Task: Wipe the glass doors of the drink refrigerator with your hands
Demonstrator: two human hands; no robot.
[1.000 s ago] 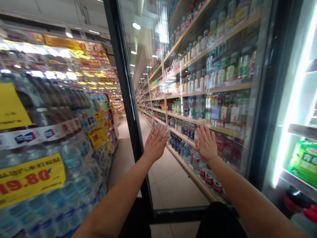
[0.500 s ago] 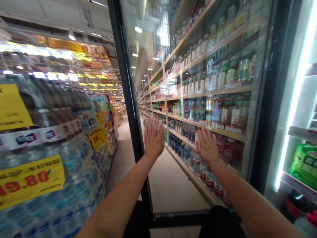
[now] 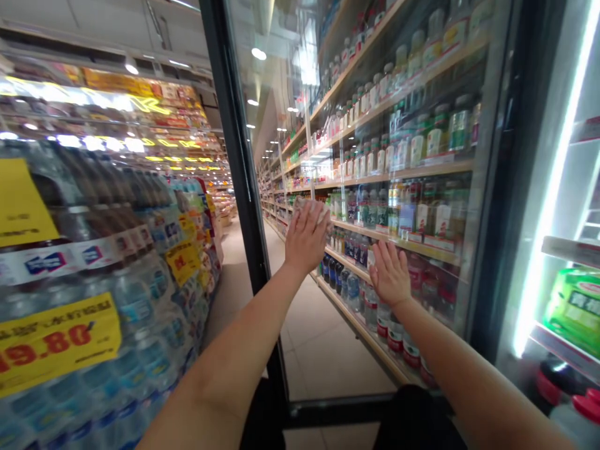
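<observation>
In front of me stands a glass cooler door (image 3: 239, 156) with a black frame. My left hand (image 3: 304, 244) lies flat against the glass, fingers stretched upward, pressing a crumpled whitish cloth (image 3: 324, 216). Most of that cloth is hidden beneath the fingers. To the right and slightly lower, my right hand (image 3: 392, 275) rests with its palm to the glass; its fingers are spread and nothing shows in it. Rows of bottles on shelves (image 3: 422, 170) appear in or through the pane behind both hands.
Shrink-wrapped packs of water bottles (image 3: 135, 306) with yellow price signs (image 3: 60, 340) are stacked to the left. An aisle floor (image 3: 229, 275) runs between them and the door. On the right are a lit cooler interior and a green package (image 3: 576, 306) on a shelf.
My left hand has slid right and a little upward across the glass with the cloth, closer to my right hand. The right hand has stayed almost in place.
</observation>
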